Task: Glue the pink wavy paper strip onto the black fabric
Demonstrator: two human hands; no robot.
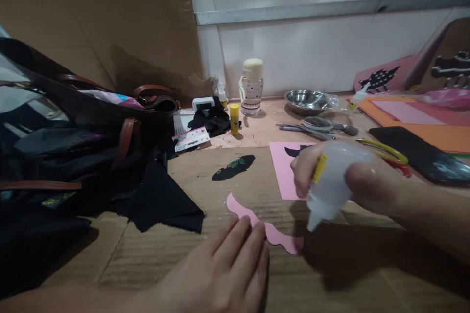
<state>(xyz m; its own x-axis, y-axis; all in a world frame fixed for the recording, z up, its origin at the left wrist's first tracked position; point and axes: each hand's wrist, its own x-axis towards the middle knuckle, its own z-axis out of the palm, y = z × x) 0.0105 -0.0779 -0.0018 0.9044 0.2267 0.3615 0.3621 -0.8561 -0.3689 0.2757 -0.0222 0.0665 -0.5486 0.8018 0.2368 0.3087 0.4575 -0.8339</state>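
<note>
My right hand (363, 183) grips a translucent white glue bottle (332, 186) with a yellow label, tipped nozzle-down just above the right end of a wavy pink paper strip (279, 240). My left hand (235, 264) lies flat on the cardboard work surface (191, 249), its fingertips pressing on the middle of that strip. Behind the bottle lies a pink paper sheet (283, 166) with a black cut-out on it. A black leaf-like cut-out with green dots (234, 167) rests to the left of the sheet.
A dark bag with brown straps (73, 132) and black cloth (161, 200) fill the left. At the back stand a small bottle (252, 87), a yellow glue stick (234, 118) and a steel bowl (306, 100). Scissors (389, 154), a phone (422, 159) and orange sheets (433, 127) lie right.
</note>
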